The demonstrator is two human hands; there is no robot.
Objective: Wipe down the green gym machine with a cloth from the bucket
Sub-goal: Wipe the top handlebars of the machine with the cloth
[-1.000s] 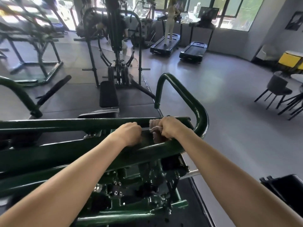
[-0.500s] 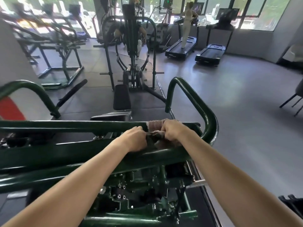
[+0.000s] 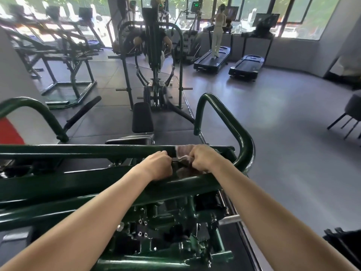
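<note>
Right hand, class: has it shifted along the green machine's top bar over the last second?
Yes, slightly: the right hand, gripping the cloth, slid leftward, away from the top bar's right end, toward the left hand.

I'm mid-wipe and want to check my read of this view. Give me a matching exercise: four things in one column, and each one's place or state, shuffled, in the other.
Things
1. cloth
2. left hand
3. curved green handle
4. black seat pad

Places or states
A. rises at the right end of the green machine
B. lies beyond the green machine, mid-view
C. bunched under the right hand on the top bar
D. a fist just left of the cloth

Pairs: 1-C, 2-D, 3-A, 4-B
</note>
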